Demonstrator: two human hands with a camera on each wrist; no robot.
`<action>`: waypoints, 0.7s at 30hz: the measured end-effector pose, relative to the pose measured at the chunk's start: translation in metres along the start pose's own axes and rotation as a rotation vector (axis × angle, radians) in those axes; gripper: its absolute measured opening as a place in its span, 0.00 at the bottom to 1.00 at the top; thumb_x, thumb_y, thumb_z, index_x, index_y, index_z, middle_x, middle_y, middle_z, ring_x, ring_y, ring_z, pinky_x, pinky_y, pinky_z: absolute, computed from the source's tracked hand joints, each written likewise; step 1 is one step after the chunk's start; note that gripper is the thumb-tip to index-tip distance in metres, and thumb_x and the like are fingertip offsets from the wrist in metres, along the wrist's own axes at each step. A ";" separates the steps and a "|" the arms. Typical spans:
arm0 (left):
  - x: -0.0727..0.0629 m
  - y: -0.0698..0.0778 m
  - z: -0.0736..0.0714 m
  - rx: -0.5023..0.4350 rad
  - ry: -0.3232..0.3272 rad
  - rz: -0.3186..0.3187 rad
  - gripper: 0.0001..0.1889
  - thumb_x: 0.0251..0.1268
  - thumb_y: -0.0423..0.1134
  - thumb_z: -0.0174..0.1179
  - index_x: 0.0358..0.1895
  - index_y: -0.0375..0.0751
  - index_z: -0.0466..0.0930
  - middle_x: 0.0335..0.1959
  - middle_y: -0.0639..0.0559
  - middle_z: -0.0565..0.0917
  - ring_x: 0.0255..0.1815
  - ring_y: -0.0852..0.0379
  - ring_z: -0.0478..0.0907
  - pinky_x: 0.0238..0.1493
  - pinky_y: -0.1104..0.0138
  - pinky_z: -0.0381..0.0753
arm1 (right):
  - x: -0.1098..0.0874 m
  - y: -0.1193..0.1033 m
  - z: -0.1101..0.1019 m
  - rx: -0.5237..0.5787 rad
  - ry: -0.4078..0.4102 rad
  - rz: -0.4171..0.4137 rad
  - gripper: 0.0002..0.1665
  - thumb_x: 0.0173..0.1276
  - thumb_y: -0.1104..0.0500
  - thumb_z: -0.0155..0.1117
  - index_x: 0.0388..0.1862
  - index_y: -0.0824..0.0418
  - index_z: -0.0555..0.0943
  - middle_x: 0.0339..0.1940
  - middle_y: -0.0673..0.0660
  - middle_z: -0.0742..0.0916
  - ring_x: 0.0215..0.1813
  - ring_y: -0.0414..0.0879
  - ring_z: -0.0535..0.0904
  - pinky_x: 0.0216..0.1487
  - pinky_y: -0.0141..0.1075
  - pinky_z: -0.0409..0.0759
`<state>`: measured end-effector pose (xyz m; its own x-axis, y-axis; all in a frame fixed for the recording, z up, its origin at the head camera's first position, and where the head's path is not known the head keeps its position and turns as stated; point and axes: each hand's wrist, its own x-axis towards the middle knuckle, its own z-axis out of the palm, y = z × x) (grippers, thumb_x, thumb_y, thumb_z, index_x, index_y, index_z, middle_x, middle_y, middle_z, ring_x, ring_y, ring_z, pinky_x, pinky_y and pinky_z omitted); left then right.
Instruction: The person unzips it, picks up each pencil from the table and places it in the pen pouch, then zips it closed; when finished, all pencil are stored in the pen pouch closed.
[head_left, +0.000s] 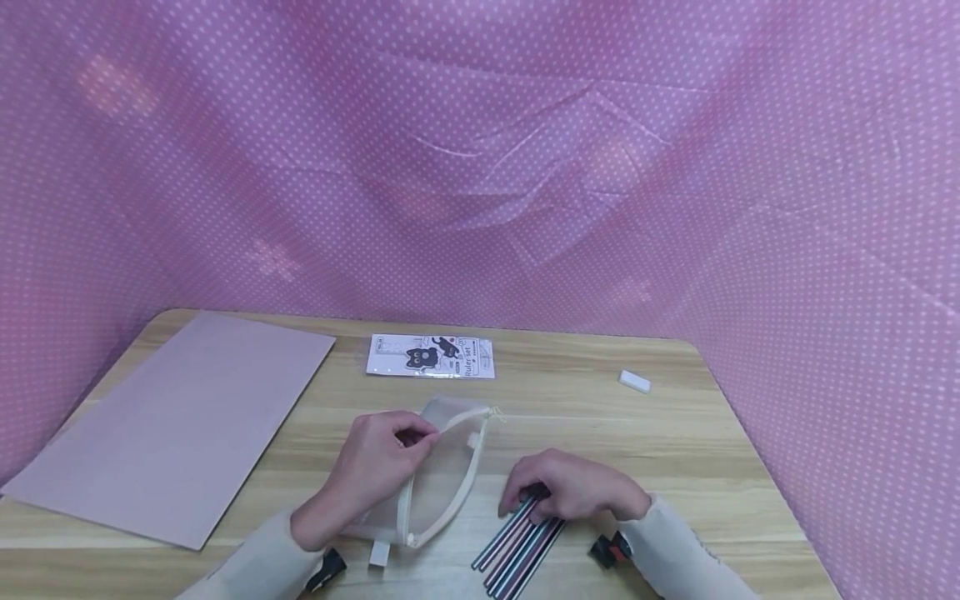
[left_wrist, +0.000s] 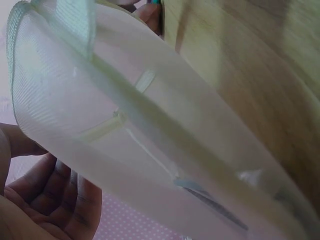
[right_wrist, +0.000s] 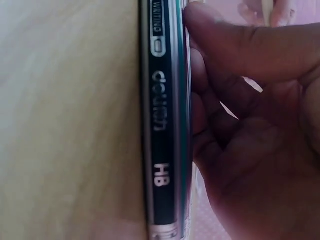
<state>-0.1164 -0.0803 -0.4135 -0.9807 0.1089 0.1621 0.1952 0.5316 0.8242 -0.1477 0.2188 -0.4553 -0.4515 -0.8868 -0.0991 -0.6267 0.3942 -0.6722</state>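
My left hand (head_left: pixel 386 458) pinches the upper edge of a translucent mesh zipper pouch (head_left: pixel 442 487), which gapes toward the right. In the left wrist view the pouch (left_wrist: pixel 165 140) fills much of the picture, and thin items show faintly through its wall. Several dark striped pencils (head_left: pixel 517 546) lie in a bundle to the right of the pouch. My right hand (head_left: pixel 573 483) grips their far ends from above. Up close in the right wrist view, a dark green pencil (right_wrist: pixel 162 125) bears the letters HB, with the thumb against the bundle.
A large grey-pink board (head_left: pixel 180 425) covers the table's left side. Behind the pouch lies a packaged ruler set (head_left: pixel 431 357). A white eraser (head_left: pixel 635 382) sits at the back right. Near the front, a small whitish block (head_left: pixel 379 554) lies beside the pouch.
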 end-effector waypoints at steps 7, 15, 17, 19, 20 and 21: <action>0.000 -0.001 0.001 0.013 -0.001 0.005 0.04 0.57 0.37 0.73 0.33 0.52 0.90 0.29 0.59 0.90 0.26 0.66 0.79 0.30 0.74 0.79 | 0.004 -0.005 0.001 -0.035 -0.007 -0.001 0.28 0.57 0.77 0.63 0.47 0.48 0.88 0.45 0.41 0.89 0.51 0.29 0.80 0.55 0.27 0.80; -0.001 -0.001 0.000 0.009 -0.010 -0.018 0.03 0.57 0.37 0.73 0.34 0.51 0.90 0.29 0.59 0.90 0.23 0.64 0.77 0.24 0.73 0.76 | 0.005 -0.011 0.001 -0.078 -0.009 -0.026 0.27 0.56 0.78 0.62 0.42 0.48 0.89 0.42 0.41 0.89 0.49 0.28 0.79 0.54 0.25 0.78; 0.000 -0.001 0.000 0.009 -0.009 -0.024 0.03 0.57 0.38 0.73 0.34 0.51 0.90 0.29 0.60 0.90 0.23 0.64 0.77 0.24 0.73 0.76 | 0.005 -0.010 0.002 -0.077 -0.008 -0.028 0.26 0.56 0.77 0.62 0.42 0.48 0.88 0.42 0.40 0.89 0.49 0.27 0.79 0.55 0.25 0.78; 0.000 -0.001 0.000 0.004 -0.010 -0.021 0.03 0.57 0.37 0.73 0.33 0.52 0.90 0.29 0.59 0.90 0.23 0.64 0.77 0.25 0.73 0.76 | 0.004 -0.009 0.002 -0.077 -0.006 -0.029 0.26 0.57 0.77 0.63 0.41 0.48 0.88 0.42 0.40 0.89 0.48 0.27 0.79 0.55 0.25 0.79; 0.000 0.000 0.000 0.002 -0.010 -0.021 0.04 0.58 0.37 0.73 0.33 0.53 0.90 0.29 0.60 0.90 0.23 0.64 0.77 0.25 0.73 0.76 | 0.004 -0.009 0.002 -0.080 -0.006 -0.030 0.26 0.57 0.77 0.63 0.41 0.47 0.88 0.42 0.40 0.89 0.48 0.27 0.79 0.55 0.25 0.79; 0.000 0.000 0.000 -0.001 -0.010 -0.017 0.04 0.57 0.37 0.73 0.33 0.54 0.90 0.29 0.59 0.90 0.24 0.64 0.77 0.25 0.73 0.77 | 0.004 -0.009 0.002 -0.085 -0.005 -0.029 0.25 0.57 0.77 0.63 0.41 0.47 0.88 0.41 0.40 0.89 0.48 0.27 0.79 0.55 0.26 0.79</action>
<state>-0.1162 -0.0806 -0.4133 -0.9838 0.1081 0.1427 0.1785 0.5324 0.8275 -0.1430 0.2113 -0.4507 -0.4297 -0.8991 -0.0841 -0.6908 0.3873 -0.6105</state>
